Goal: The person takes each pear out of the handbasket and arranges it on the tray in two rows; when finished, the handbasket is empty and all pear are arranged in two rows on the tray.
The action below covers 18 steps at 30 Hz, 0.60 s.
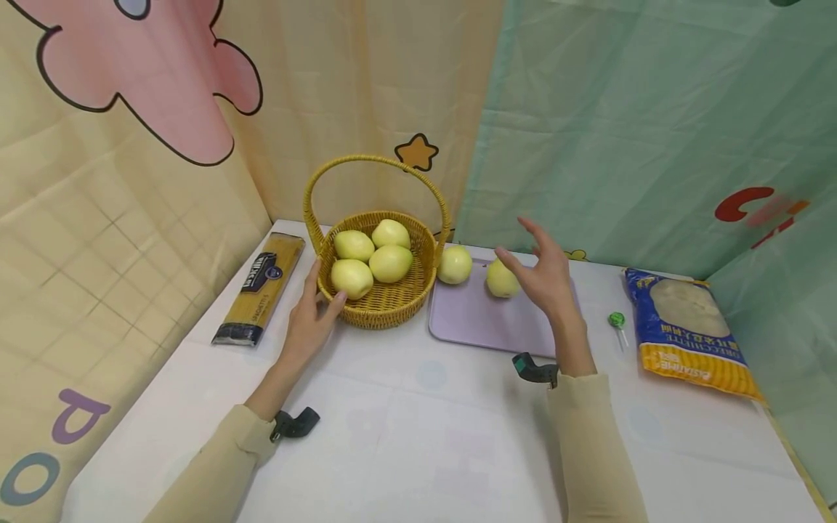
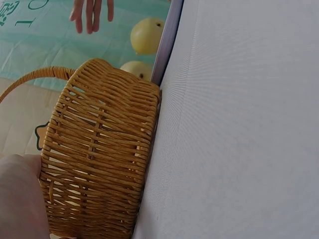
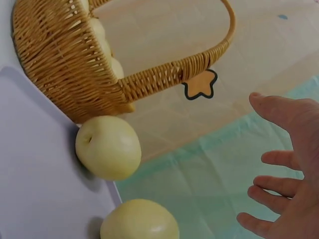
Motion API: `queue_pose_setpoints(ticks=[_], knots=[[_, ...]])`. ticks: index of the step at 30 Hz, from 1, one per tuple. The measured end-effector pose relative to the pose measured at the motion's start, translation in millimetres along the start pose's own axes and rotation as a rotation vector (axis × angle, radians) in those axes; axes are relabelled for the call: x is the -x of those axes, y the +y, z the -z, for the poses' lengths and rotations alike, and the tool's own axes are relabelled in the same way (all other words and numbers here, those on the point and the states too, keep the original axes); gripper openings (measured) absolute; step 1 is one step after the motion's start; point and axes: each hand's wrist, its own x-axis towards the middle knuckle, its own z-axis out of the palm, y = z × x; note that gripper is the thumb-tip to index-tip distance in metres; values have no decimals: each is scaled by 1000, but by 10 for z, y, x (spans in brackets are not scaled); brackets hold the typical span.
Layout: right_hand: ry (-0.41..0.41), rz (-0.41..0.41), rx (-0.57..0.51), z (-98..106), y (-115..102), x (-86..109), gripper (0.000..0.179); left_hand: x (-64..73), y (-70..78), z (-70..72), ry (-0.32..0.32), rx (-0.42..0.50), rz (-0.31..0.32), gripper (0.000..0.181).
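Observation:
A wicker basket with a tall arched handle stands at the back of the table, holding several pale yellow-green apples. My left hand grips its left rim, thumb over the edge beside the nearest apple and fingers along the outer wall. In the left wrist view, part of that hand shows at the rim. Two more apples, one close to the basket and another farther right, sit on a lilac tray. Above the right apple, my right hand is spread and holds nothing.
A spaghetti pack lies left of the basket. Right of the tray are a green lollipop and a blue and yellow pasta bag. Printed curtains hang right behind the table.

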Motion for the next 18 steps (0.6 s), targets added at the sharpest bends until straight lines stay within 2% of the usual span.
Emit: queue_pose_setpoints(ticks=[10, 18], knots=[[27, 149, -53, 6, -406, 106, 76, 16, 2, 7, 2, 0, -5, 82], [35, 263, -65, -35, -584, 176, 77, 11, -6, 1, 6, -3, -10, 82]])
